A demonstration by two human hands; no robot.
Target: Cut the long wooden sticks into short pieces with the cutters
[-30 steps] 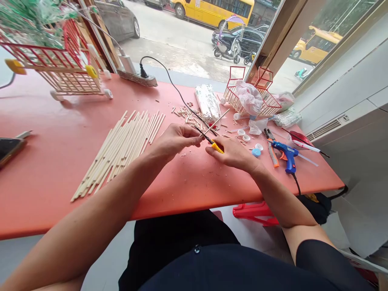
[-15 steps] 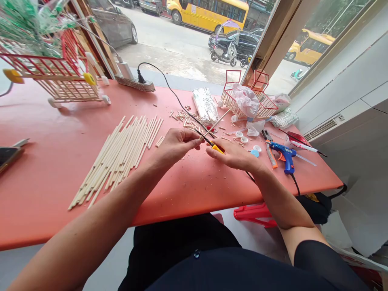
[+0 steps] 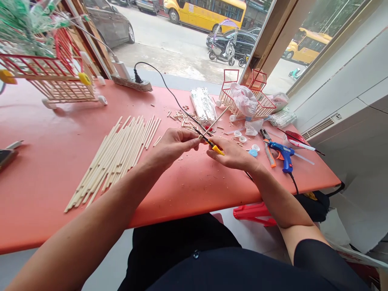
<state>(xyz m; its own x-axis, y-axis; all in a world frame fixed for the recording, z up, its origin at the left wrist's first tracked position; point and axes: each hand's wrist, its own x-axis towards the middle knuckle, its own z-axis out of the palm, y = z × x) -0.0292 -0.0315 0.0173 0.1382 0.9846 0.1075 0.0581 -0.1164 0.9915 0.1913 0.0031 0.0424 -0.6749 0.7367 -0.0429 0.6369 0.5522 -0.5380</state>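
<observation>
My left hand is closed, pinching the lower end of a thin wooden stick that slants up to the right. My right hand is wrapped round a yellow-handled tool; its dark, narrow tip crosses the stick just beside my left fingertips. Whether the tip touches the stick I cannot tell. A pile of long wooden sticks lies on the pink table left of my hands. Short cut pieces are scattered beyond my fingers, next to a silvery wrapped bundle.
At the right lie a blue glue gun, pliers with orange handles and white caps. Small stick-built carts stand at back left and back right. A black cable runs from a power strip toward my hands.
The view has shifted slightly. The yellow-handled tool has turned a little in my right hand, and more of its handle shows. Both hands keep their hold.
</observation>
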